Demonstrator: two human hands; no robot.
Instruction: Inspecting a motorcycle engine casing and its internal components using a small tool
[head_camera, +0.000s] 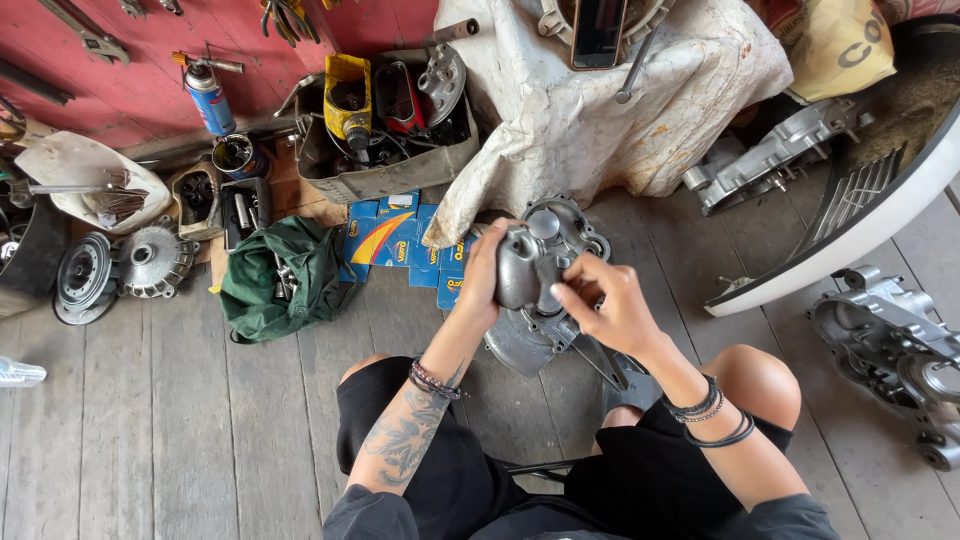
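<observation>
A grey metal engine casing (548, 290) stands on the wooden floor between my knees. Against its upper part I hold a smaller grey metal cover (525, 268). My left hand (484, 278) grips the cover's left side. My right hand (603, 303) pinches at the cover's right edge with curled fingers; whether a small part is between the fingertips I cannot tell. Both wrists wear dark bracelets.
Blue and yellow boxes (392, 232) and a green cloth bag (282, 278) lie to the left. A metal tray of parts (385, 118) stands behind, a stained white cloth (590, 110) over a bulky thing beside it. Another engine casing (895, 345) lies at right.
</observation>
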